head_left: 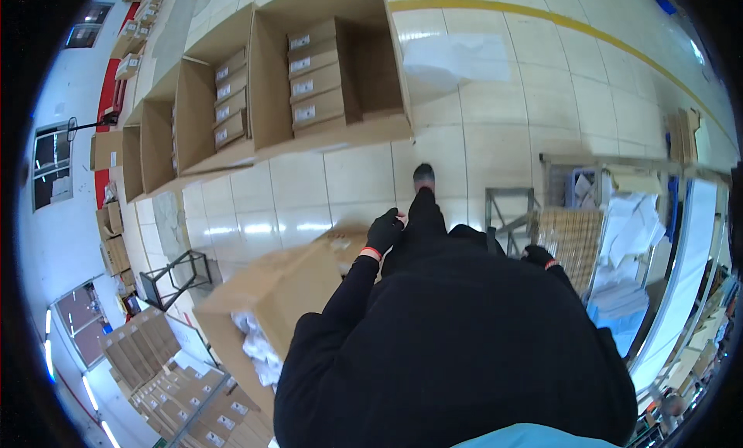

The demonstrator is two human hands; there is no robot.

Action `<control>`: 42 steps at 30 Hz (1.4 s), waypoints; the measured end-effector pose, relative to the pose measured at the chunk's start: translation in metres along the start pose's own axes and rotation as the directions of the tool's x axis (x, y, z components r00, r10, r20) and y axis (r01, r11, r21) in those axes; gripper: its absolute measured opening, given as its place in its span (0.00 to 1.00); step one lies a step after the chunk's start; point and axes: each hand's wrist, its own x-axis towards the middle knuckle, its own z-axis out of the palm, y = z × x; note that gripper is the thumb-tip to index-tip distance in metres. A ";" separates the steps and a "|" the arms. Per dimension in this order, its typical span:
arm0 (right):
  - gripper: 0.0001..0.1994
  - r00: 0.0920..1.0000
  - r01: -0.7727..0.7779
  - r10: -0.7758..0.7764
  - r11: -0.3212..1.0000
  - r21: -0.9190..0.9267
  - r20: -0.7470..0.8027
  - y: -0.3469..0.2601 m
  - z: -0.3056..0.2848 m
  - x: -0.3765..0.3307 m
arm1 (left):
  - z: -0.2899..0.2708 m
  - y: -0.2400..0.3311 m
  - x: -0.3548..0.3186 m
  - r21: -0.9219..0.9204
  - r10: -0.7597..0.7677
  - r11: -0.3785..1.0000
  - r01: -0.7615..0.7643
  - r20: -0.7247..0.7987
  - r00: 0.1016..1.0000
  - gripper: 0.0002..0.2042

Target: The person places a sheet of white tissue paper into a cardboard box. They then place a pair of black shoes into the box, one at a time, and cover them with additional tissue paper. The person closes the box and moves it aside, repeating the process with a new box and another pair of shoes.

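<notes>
My left hand [385, 232], in a black glove with bare fingertips and a red band at the wrist, hangs beside my left thigh. Its fingers are loosely bent and slightly apart, with nothing seen in them. Close below it is a large cardboard box [267, 297] with crumpled white plastic [258, 349] inside. My right hand [538, 256], also black-gloved, hangs at my other side near a stack of brown cartons [569, 235]; its fingers are too dark and small to make out. One black shoe [423, 175] shows ahead on the tiles.
Large open cartons [331, 142] stand in a row ahead left, with small labelled boxes [316, 82] inside. Metal stool frames stand left [176, 279] and right [508, 208]. A metal rack [619, 161] with white sheets is at right. Tiled floor [495, 99] stretches ahead.
</notes>
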 end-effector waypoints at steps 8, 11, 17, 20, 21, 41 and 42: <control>0.26 0.952 -0.034 0.207 0.803 0.595 -0.226 -0.059 -0.154 0.042 | 0.001 0.133 0.257 -0.014 0.247 0.969 -0.248 0.161 0.956 0.15; 0.27 0.941 -0.066 0.262 0.762 0.645 -0.213 -0.032 -0.159 0.079 | 0.001 0.190 0.338 -0.213 0.043 0.977 0.020 0.288 0.957 0.15; 0.15 0.881 -0.253 0.462 0.645 0.721 -0.104 -0.033 -0.217 0.066 | 0.021 0.198 0.489 -0.384 -0.125 0.906 0.178 0.159 0.979 0.16; 0.15 0.783 -0.553 0.622 0.670 0.495 0.033 -0.039 -0.207 0.018 | 0.036 0.162 0.569 -0.163 -0.032 0.986 0.032 0.002 0.999 0.19; 0.15 0.744 -0.612 0.662 0.617 0.495 0.095 -0.047 -0.198 0.006 | 0.031 0.161 0.594 -0.218 -0.035 0.975 0.042 0.038 0.999 0.18; 0.12 0.636 -0.491 0.768 0.326 0.808 0.076 -0.238 -0.453 0.182 | 0.026 -0.003 0.852 0.421 -0.111 0.885 0.199 -0.224 0.968 0.23; 0.12 0.667 -0.447 0.741 0.317 0.837 0.075 -0.255 -0.461 0.195 | 0.023 0.008 0.851 0.354 -0.086 0.922 0.159 -0.212 0.973 0.22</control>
